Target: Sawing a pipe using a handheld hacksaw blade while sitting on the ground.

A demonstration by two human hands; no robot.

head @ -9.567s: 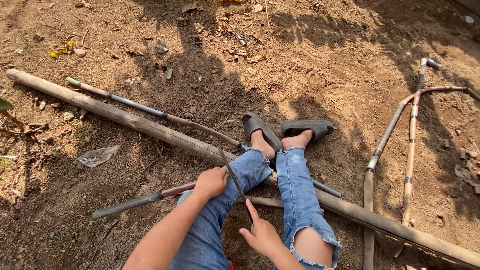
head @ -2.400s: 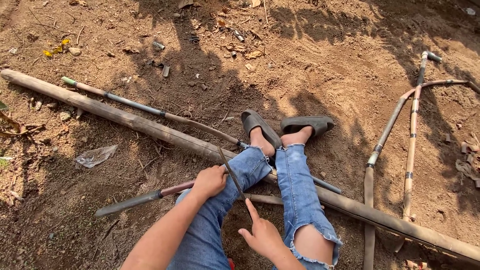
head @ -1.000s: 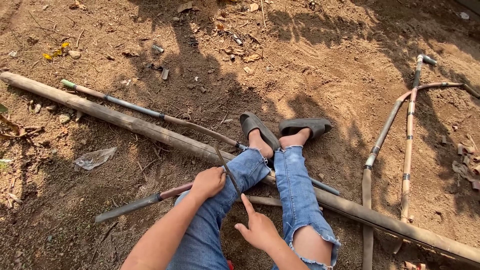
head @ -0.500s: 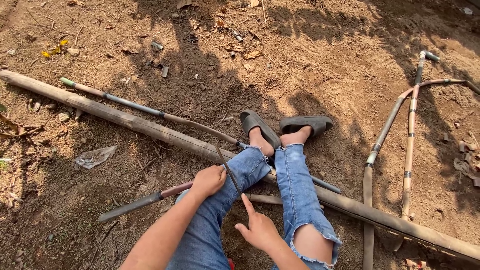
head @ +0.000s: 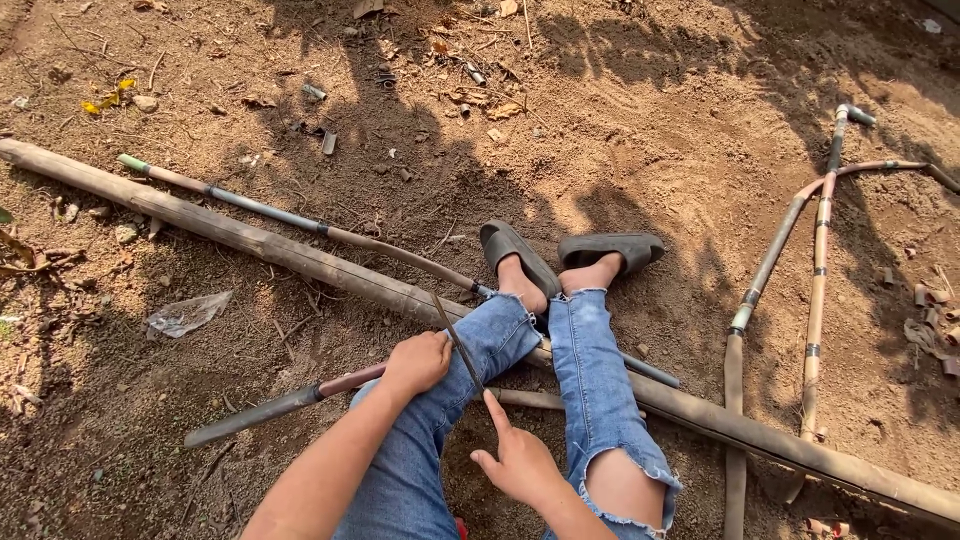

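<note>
Both hands at work over the lap — left hand (head: 418, 362) closed around a thin dark blade (head: 455, 335) held upright, right hand (head: 518, 462) open beside it, one finger raised toward it — long pole (head: 300, 255) lying uncut under the legs, split canes (head: 815, 300) well apart.
</note>
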